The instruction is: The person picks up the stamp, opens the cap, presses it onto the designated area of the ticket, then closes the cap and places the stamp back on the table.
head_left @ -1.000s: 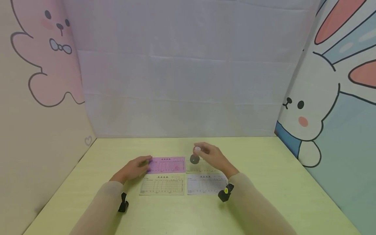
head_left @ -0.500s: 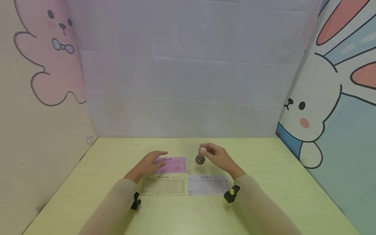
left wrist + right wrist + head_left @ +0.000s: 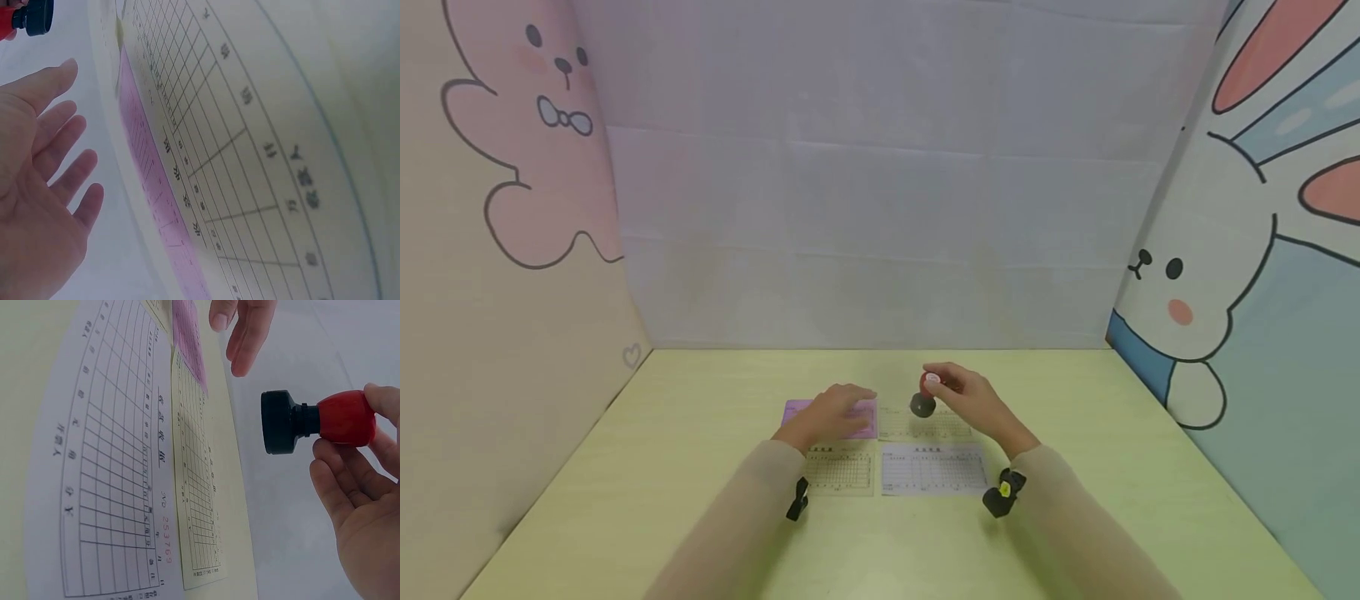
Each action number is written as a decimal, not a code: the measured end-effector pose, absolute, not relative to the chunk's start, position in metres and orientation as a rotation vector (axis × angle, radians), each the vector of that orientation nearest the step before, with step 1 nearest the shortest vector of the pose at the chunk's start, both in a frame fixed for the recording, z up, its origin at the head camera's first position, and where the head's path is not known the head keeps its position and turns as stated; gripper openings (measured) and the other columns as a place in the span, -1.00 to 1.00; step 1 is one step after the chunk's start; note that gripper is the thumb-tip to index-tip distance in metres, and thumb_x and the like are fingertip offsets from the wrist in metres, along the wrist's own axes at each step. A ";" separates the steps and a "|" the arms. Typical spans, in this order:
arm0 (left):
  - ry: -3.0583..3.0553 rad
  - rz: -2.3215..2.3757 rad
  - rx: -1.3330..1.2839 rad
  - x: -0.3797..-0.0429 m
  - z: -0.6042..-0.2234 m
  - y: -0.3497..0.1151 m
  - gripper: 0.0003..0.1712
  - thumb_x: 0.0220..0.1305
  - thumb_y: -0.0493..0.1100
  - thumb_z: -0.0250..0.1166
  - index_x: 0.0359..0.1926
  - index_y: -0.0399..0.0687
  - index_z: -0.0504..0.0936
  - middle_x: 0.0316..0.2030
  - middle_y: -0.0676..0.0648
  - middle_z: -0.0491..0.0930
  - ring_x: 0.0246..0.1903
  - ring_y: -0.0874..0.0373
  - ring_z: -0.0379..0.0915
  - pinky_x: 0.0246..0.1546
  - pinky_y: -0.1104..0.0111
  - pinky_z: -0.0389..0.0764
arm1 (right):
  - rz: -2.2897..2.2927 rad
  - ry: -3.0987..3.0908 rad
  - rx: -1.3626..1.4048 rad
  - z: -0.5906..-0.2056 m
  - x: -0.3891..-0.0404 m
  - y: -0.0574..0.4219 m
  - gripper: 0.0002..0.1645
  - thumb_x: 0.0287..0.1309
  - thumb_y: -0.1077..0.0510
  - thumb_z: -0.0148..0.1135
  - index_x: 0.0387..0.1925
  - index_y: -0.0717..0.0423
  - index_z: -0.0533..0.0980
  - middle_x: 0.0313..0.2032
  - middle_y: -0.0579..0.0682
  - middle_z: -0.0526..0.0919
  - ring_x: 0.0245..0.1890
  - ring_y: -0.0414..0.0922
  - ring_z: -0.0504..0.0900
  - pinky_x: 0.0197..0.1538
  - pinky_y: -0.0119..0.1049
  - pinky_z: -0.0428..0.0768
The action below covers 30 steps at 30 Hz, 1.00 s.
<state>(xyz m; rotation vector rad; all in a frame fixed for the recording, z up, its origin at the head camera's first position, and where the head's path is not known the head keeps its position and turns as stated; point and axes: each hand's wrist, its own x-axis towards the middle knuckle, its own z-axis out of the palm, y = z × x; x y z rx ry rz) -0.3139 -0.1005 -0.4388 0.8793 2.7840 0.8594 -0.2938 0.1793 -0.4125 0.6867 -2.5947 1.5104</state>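
Note:
My right hand (image 3: 973, 402) pinches a hand stamp by its red knob; the stamp (image 3: 345, 419) has a wide black base, held above the far right pale yellow receipt slip (image 3: 951, 427). My left hand (image 3: 831, 412) hovers over the pink slip (image 3: 795, 408), its fingers stretched and holding nothing, as the left wrist view shows. Nearer the front lie another yellow slip (image 3: 842, 473), partly covered by the left forearm, and a white slip (image 3: 115, 456) printed with a grid. Red marks on the pink slip are mostly hidden by the left hand in the head view.
The slips lie two by two on a pale yellow-green table (image 3: 880, 550). A white sheet (image 3: 880, 183) hangs behind it. Side walls carry a pink bear (image 3: 561, 158) and a white rabbit (image 3: 1195, 250). Dark bands (image 3: 1002, 493) circle both sleeves.
My left hand has left the pink slip's left edge and moved right across it. The right hand has drifted slightly right with the stamp. The slips have stayed in place.

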 end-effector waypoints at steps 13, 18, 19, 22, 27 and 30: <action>2.846 0.578 0.919 -0.316 -0.447 -0.081 -0.39 0.41 -0.08 0.27 0.39 -0.21 0.41 0.37 -0.18 0.39 0.36 -0.15 0.25 0.39 -0.03 0.23 | 1.495 -2.626 0.610 -0.415 -0.291 0.191 -0.47 0.44 -0.06 0.17 0.30 0.10 0.48 -0.04 0.03 0.72 -0.01 0.10 0.65 0.07 -0.08 0.57; 2.861 0.452 0.903 -0.315 -0.448 -0.075 -0.41 0.43 -0.04 0.23 0.40 -0.13 0.42 0.43 -0.11 0.31 0.42 -0.10 0.15 0.41 -0.06 0.14 | 1.505 -2.632 0.600 -0.416 -0.289 0.192 -0.48 0.43 -0.06 0.19 0.29 0.09 0.49 -0.04 0.02 0.72 -0.02 0.04 0.66 0.09 -0.05 0.57; 2.860 0.434 0.907 -0.314 -0.448 -0.074 -0.40 0.44 -0.04 0.23 0.40 -0.12 0.42 0.43 -0.11 0.31 0.42 -0.10 0.14 0.41 -0.06 0.14 | 1.512 -2.630 0.599 -0.416 -0.289 0.192 -0.48 0.42 -0.05 0.19 0.29 0.09 0.49 -0.05 0.02 0.72 -0.02 0.02 0.67 0.10 -0.03 0.57; 2.858 0.410 0.907 -0.313 -0.448 -0.072 -0.40 0.44 -0.04 0.24 0.41 -0.12 0.41 0.42 -0.11 0.32 0.42 -0.09 0.16 0.41 -0.06 0.15 | 1.514 -2.624 0.607 -0.418 -0.290 0.193 -0.48 0.42 -0.04 0.20 0.28 0.12 0.49 -0.04 0.04 0.72 -0.03 -0.03 0.67 0.11 0.00 0.57; 2.855 0.390 0.883 -0.311 -0.447 -0.070 -0.40 0.44 -0.02 0.24 0.41 -0.11 0.41 0.42 -0.10 0.33 0.43 -0.07 0.16 0.43 -0.01 0.14 | 1.483 -2.636 0.592 -0.422 -0.291 0.194 -0.48 0.43 -0.06 0.18 0.27 0.11 0.50 -0.05 0.01 0.72 -0.05 -0.06 0.67 0.09 -0.05 0.57; 2.862 0.389 0.889 -0.311 -0.448 -0.070 -0.41 0.44 -0.01 0.24 0.39 -0.11 0.44 0.39 -0.10 0.38 0.41 -0.07 0.19 0.41 0.00 0.17 | 1.468 -2.646 0.589 -0.423 -0.290 0.195 -0.48 0.43 -0.06 0.18 0.28 0.11 0.50 -0.05 0.00 0.71 -0.06 -0.08 0.67 0.08 -0.08 0.58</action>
